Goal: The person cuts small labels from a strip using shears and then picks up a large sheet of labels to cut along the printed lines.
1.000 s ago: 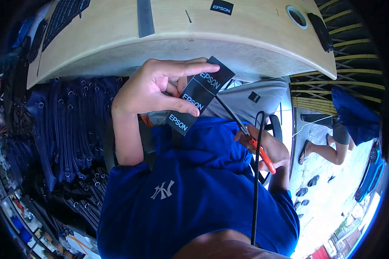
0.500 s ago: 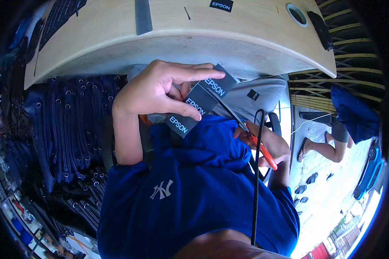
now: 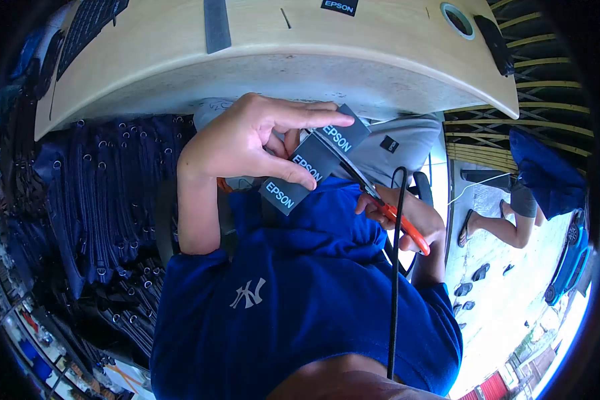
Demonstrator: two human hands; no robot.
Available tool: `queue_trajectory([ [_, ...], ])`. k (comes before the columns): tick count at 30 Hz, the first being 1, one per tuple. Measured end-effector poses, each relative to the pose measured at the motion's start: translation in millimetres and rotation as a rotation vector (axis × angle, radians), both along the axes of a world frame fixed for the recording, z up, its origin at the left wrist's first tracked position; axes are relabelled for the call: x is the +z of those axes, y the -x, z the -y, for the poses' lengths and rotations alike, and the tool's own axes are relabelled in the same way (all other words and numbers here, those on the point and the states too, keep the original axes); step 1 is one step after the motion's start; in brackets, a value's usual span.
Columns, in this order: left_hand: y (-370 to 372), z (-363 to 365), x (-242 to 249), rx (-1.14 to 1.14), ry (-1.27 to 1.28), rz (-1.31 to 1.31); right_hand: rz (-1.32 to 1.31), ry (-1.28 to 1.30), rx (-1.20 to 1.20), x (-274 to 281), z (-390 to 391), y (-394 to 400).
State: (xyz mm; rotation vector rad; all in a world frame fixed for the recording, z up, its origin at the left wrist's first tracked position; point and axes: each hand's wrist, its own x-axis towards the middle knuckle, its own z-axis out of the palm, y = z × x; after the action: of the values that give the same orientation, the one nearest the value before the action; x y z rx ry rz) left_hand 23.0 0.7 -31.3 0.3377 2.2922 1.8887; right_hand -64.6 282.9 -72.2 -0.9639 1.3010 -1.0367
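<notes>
- While the left hand (image 3: 257, 137) pinches it, a black EPSON label strip (image 3: 315, 155) hangs in the air short of the near edge of the table (image 3: 373, 30), thumb near its middle print and a fingertip on its upper end; three prints show.
- Scissors (image 3: 372, 191) with orange handles lie with their blades across the strip, between the upper and middle prints; whether they have bitten in, I cannot tell. The right hand (image 3: 417, 212) is wrapped around the handles.
- By its look the strip is very light, thin and flexible, hardly fragile, perhaps a little slippery on its face. It would likely flop if slack, so it is best held taut by its ends or long edges, fingertips clear of the blades.
- Beyond it, a small black label (image 3: 389, 144) rests on the grey trousers (image 3: 417, 143).
- On the table, a loose EPSON label (image 3: 339, 6) lies well back from the near edge, a grey strip (image 3: 217, 30) points toward that edge, and a dark object (image 3: 493, 45) sits along the right edge.
- To the left hang navy straps (image 3: 113, 200) with metal rings.
</notes>
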Motion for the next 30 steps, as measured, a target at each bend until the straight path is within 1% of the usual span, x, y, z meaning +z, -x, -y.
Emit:
queue_trajectory([
  [5,1,0,0,-0.001,-0.007,0.006,0.003,0.012,0.004,-2,1,-2],
  [7,2,0,-1,-0.003,-0.011,0.001,0.057,-0.14,-0.076,3,5,-5],
  [10,2,0,-1,-0.009,0.006,-0.001,0.036,-0.174,-0.082,3,5,-6],
  [13,3,0,4,-0.045,0.011,0.069,0.023,-0.179,-0.058,-2,4,-5],
  [16,4,0,4,-0.053,0.012,0.049,0.092,-0.114,-0.073,-2,3,-5],
  [20,5,-1,3,-0.047,0.017,0.036,0.092,-0.094,-0.052,-3,3,-1],
  [22,5,0,3,-0.053,0.016,0.037,0.023,0.031,-0.005,-7,-1,2],
  [26,5,-2,2,-0.045,0.019,0.034,0.004,0.03,-0.02,1,2,2],
  [29,5,-3,2,-0.048,-0.005,0.047,0.018,-0.009,-0.009,4,3,0],
  [30,5,-2,4,-0.044,0.002,0.057,0.056,-0.072,-0.038,6,5,-2],
])
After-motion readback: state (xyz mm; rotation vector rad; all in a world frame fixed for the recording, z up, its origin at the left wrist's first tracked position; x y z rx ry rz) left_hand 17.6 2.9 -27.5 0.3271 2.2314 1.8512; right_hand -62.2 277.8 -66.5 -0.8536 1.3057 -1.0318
